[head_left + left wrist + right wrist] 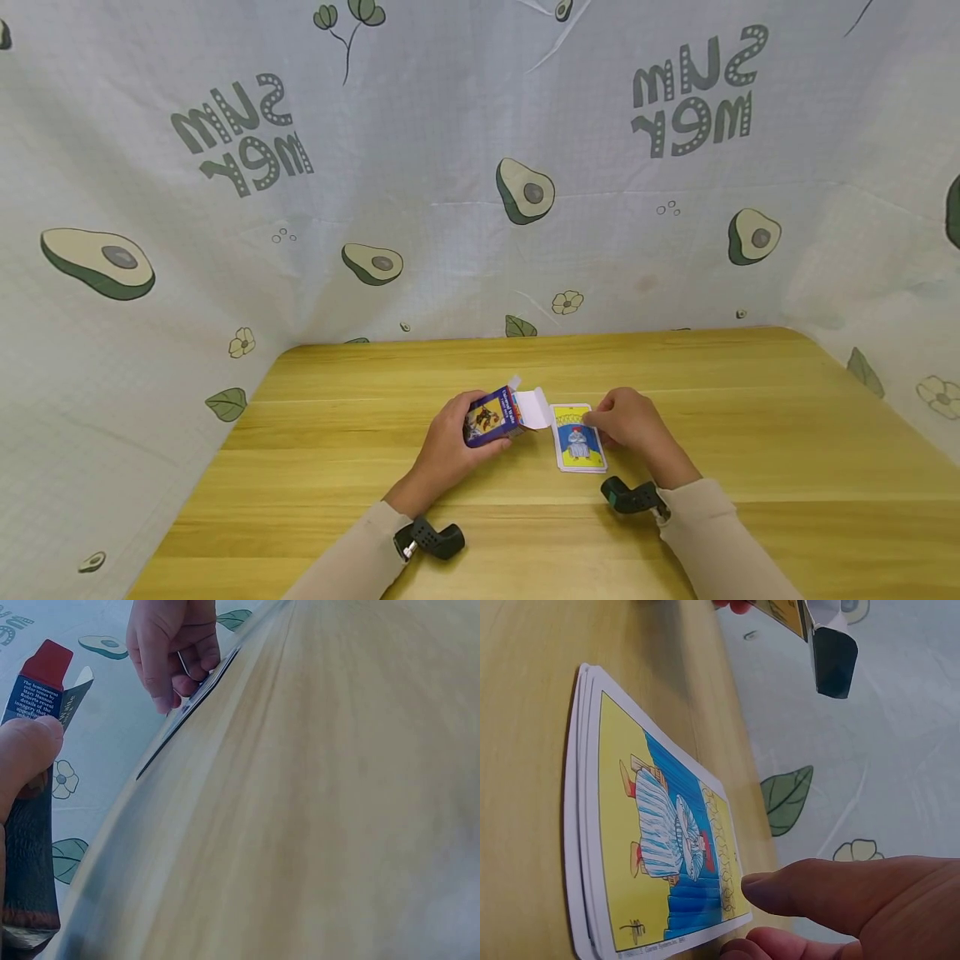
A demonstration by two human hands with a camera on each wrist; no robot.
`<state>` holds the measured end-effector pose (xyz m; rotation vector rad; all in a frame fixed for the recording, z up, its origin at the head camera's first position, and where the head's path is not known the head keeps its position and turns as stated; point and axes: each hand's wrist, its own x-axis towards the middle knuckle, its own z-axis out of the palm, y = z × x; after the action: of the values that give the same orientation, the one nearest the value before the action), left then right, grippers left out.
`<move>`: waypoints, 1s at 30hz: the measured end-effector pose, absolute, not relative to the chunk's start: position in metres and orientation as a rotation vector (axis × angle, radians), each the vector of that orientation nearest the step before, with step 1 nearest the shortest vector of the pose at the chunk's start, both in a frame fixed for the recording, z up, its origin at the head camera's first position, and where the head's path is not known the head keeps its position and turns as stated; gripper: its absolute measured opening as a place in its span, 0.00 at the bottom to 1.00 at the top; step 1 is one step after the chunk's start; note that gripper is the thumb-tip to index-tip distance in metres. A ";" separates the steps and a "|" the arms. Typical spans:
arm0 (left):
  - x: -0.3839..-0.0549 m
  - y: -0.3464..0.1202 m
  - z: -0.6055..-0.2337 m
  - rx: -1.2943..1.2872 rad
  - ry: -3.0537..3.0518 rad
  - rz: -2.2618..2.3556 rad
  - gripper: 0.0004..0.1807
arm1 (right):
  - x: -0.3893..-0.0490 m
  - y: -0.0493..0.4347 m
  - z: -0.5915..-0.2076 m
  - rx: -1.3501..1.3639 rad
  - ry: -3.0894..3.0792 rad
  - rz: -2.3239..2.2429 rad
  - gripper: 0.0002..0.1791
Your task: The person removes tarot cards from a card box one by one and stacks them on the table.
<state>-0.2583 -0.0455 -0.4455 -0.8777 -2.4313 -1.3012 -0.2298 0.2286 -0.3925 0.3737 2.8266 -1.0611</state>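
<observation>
My left hand (448,435) grips a small purple tarot box (491,417), tilted above the table with its white end flap (534,408) open towards the right. The left wrist view has the thumb across the box's printed side (34,697). Just right of the box, a small stack of tarot cards (579,442) lies face up, its top card yellow and blue with a seated figure. My right hand (632,421) pinches the stack's right edge near the far corner, thumb (802,896) over the top card and fingers at its side. The fingertips' undersides are hidden.
Both hands work over a wooden table (360,375). A pale cloth (450,167) with avocado prints hangs behind it and along both sides. Each wrist carries a black camera mount, the left one (438,540) and the right one (626,495) low over the table.
</observation>
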 end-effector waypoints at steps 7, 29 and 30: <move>-0.258 -0.045 -0.446 -0.888 -2.439 -1.310 0.38 | -0.230 0.230 -0.391 0.366 2.833 -1.086 0.13; -0.258 -0.045 -0.449 -0.909 -2.445 -1.322 0.38 | -0.228 0.207 -0.364 0.209 2.860 -1.306 0.14; -0.258 -0.045 -0.448 -0.910 -2.445 -1.324 0.37 | -0.228 0.206 -0.363 0.187 2.860 -1.317 0.14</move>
<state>-0.2582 -0.0452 -0.4484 -0.9099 -2.4452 -1.3235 -0.2283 0.2057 -0.3626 0.1871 2.8604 -1.3166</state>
